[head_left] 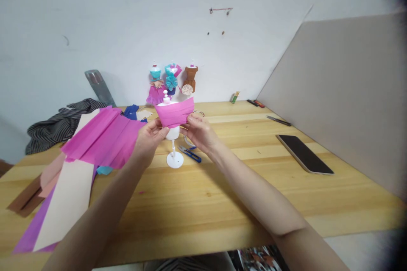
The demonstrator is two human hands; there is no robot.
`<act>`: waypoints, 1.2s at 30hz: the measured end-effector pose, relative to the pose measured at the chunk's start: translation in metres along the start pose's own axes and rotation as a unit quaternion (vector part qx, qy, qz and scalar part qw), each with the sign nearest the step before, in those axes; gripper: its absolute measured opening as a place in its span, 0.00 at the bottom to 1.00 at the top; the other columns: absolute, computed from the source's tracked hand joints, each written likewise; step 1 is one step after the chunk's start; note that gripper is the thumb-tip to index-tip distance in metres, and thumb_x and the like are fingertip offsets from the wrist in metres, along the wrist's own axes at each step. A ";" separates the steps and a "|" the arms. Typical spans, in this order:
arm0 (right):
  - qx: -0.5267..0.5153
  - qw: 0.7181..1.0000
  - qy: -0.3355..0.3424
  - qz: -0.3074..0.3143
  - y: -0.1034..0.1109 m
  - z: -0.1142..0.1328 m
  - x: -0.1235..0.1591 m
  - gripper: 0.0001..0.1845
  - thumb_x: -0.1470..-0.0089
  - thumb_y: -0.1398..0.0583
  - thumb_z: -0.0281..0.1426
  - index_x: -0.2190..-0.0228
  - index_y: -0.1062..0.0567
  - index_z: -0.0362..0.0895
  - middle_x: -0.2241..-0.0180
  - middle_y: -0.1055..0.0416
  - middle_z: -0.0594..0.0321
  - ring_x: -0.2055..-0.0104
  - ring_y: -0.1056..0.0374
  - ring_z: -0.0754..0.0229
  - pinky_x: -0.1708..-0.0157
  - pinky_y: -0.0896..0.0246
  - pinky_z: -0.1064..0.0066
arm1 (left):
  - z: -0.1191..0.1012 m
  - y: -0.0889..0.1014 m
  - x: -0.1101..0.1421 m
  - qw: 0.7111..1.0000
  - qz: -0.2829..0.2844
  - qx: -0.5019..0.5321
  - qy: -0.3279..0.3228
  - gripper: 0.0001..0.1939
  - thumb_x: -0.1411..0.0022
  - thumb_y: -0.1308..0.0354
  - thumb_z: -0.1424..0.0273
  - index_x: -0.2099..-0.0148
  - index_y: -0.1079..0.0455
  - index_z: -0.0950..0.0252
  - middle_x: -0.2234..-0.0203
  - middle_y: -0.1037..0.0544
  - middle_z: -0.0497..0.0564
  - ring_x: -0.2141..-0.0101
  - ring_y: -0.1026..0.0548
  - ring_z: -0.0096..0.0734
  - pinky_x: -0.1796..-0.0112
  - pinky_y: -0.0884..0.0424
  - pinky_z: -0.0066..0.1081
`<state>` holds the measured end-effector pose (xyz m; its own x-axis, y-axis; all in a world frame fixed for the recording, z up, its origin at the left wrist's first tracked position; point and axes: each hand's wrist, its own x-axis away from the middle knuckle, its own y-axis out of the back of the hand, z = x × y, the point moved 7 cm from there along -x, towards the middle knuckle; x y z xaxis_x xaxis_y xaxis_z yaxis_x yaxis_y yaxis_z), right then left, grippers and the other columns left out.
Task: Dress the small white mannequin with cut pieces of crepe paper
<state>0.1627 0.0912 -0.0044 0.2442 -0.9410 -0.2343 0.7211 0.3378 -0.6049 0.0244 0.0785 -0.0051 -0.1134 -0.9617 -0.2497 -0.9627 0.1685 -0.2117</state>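
A small white dress form [173, 134] stands upright on its round base, its upper body wrapped in pink crepe paper [174, 113]. My left hand [151, 135] pinches the paper's lower left side, thumb in front. At the right side, my right hand [199, 132] closes its fingers on the same paper near the form's waist. The paper's top edge flares out past the form, higher on the right. Blue-handled thread snips [190, 153] lie just right of the base. Behind the right hand, a ring of tape [188, 142] is partly hidden.
Crepe paper sheets in pink [104, 135], cream [68, 199] and brown [27, 198] are piled at left, beside striped cloth [60, 125] and a bottle [100, 87]. Three dressed forms [171, 81] stand by the wall. A phone [304, 153] and craft knife [279, 120] lie right.
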 end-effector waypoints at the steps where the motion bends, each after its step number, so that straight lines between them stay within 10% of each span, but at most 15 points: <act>1: 0.002 1.000 -0.001 -0.006 0.001 0.000 0.000 0.13 0.65 0.29 0.35 0.79 0.26 0.43 0.75 0.27 0.66 0.69 0.32 0.62 0.60 0.35 0.66 | 0.000 0.001 0.000 1.000 0.000 0.002 0.000 0.18 0.51 0.32 0.65 0.58 0.25 0.66 0.65 0.20 0.51 0.63 0.24 0.33 0.56 0.31 0.33; 36: 0.074 0.996 0.005 -0.056 0.003 -0.010 0.002 0.18 0.67 0.29 0.41 0.79 0.27 0.43 0.80 0.32 0.69 0.77 0.39 0.67 0.72 0.41 0.72 | 0.002 -0.007 -0.001 0.998 0.055 0.000 0.009 0.16 0.49 0.33 0.67 0.56 0.24 0.64 0.58 0.20 0.54 0.56 0.24 0.41 0.54 0.28 0.38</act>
<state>0.1584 0.0901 -0.0142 0.1508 -0.9721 -0.1797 0.8317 0.2230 -0.5085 0.0313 0.0788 -0.0051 -0.2238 -0.9410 -0.2538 -0.9440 0.2741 -0.1837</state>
